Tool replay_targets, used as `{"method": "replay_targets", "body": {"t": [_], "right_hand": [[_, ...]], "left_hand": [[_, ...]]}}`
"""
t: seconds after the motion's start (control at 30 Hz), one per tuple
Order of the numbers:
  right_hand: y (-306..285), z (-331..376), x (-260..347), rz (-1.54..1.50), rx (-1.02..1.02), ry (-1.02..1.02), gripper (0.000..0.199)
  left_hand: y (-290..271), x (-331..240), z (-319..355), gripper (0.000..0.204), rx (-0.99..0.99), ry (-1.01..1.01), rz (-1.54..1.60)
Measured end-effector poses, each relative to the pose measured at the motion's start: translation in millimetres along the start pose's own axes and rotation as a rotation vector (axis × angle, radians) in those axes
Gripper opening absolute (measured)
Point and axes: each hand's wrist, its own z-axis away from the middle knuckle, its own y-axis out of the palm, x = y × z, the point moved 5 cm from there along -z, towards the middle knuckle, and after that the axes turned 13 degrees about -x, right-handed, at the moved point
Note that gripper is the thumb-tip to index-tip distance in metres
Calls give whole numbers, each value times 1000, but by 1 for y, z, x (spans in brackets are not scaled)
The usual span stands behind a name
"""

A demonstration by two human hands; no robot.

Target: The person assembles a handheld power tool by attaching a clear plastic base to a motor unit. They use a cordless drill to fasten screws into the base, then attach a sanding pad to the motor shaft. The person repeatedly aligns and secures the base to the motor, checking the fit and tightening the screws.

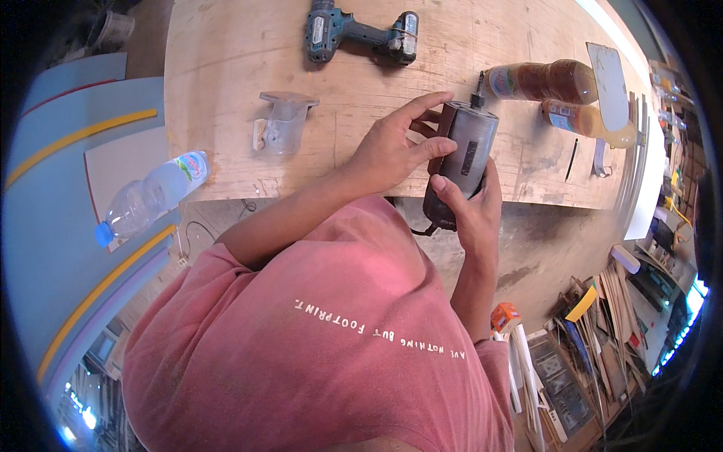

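Note:
A trim router [468,139] with a grey metal cylinder body and a black lower end is held above the workbench's near edge. Its collet and bit point away from me, and a dark cord leaves the near end. My right hand [476,207] is wrapped round the lower body, thumb on the near face. From the left, my left hand [392,147] grips the upper side, with index finger at the top rim and thumb across the body. Part of the router's left side is hidden behind those fingers.
On the plywood workbench [233,45] lie a teal cordless drill [358,38], a clear plastic container [286,124] and two bottles of brownish liquid [538,81]. Beyond the left edge is a clear water bottle [151,196]. Wood offcuts [602,339] lean at the lower right.

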Motion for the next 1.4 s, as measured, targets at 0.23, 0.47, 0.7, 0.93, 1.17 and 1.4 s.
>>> {"method": "replay_targets", "body": {"t": [0.23,0.47,0.7,0.93,1.17,1.4], "right_hand": [[-1,-2,-7,-18,0,-7,73],[2,-1,-8,-44,4,-4,74],[2,0,-8,-38,4,10,73],[2,-1,-10,-49,4,8,74],[4,1,-6,-64,17,26,72],[5,3,-2,-104,23,47,66]], "left_hand": [[2,0,0,66,13,-9,16],[2,4,-2,66,2,-14,11],[3,4,-1,64,-28,14,-17],[2,0,0,65,-34,-11,-48],[1,1,-1,68,-33,5,-83],[1,2,0,62,-19,-41,27]]}}
